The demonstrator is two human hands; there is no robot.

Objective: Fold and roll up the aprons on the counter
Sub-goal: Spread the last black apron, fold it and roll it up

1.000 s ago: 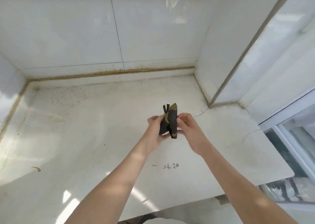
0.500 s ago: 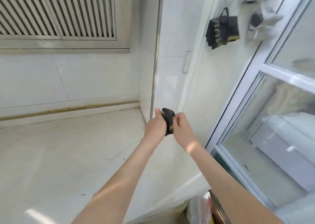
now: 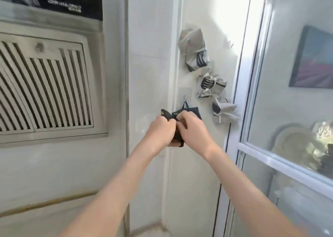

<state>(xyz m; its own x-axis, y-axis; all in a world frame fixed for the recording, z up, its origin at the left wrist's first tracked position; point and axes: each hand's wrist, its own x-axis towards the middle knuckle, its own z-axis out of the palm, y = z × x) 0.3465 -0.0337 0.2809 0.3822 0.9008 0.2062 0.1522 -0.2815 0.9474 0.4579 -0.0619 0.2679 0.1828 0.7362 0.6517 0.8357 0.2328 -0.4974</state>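
A small rolled dark apron with yellow print (image 3: pixel 166 115) is gripped between my left hand (image 3: pixel 160 130) and my right hand (image 3: pixel 191 127), raised in front of the white wall. Both hands curl round it and hide most of it. Just behind them another dark rolled apron (image 3: pixel 193 111) hangs by a loop from a hook on the wall. Three beige rolled aprons with dark stripes hang higher to the right: the top one (image 3: pixel 194 51), the middle one (image 3: pixel 210 86), the lowest (image 3: pixel 222 112).
A louvred vent panel (image 3: pixel 45 92) fills the wall at left. A white-framed glass door (image 3: pixel 270 128) stands at right. A strip of the counter (image 3: pixel 27 218) shows at bottom left, blurred.
The view swung up and right from the counter to the wall. Both hands carried the rolled dark apron up to the hanging dark apron.
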